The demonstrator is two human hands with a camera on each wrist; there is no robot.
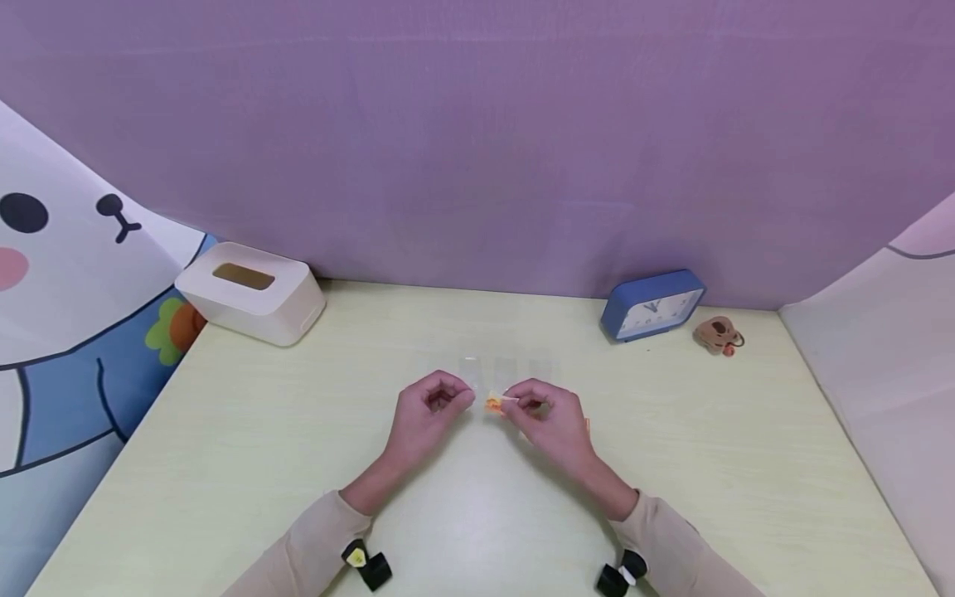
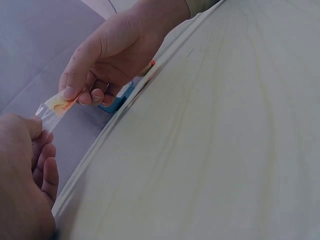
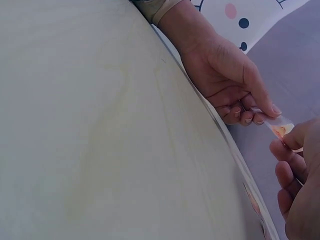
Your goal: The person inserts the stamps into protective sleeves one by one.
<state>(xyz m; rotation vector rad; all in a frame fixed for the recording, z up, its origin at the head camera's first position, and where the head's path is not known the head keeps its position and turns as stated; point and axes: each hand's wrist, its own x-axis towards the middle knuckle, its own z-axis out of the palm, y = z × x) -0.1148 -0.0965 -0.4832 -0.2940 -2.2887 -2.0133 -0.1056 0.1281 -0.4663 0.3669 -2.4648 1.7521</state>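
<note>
Both hands hold a small clear plastic bag (image 2: 52, 120) between them, above the table. My left hand (image 1: 427, 417) pinches one end of the bag between thumb and fingers. With thumb and forefinger my right hand (image 1: 552, 419) pinches the other end, where a small orange-and-white printed piece (image 2: 60, 104) shows. That printed piece appears to be inside the clear plastic, though its far end is hidden by my right fingers. Just beyond the hands, several clear flat bags (image 1: 506, 368) lie on the table. A bit of orange (image 1: 588, 425) peeks out beside my right hand.
A white tissue box (image 1: 249, 307) stands at the back left of the pale table (image 1: 462, 531). At the back right are a blue clock (image 1: 653, 305) and a small brown pouch-like item (image 1: 718, 335). A purple curtain-like backdrop (image 1: 477, 149) hangs behind the far edge.
</note>
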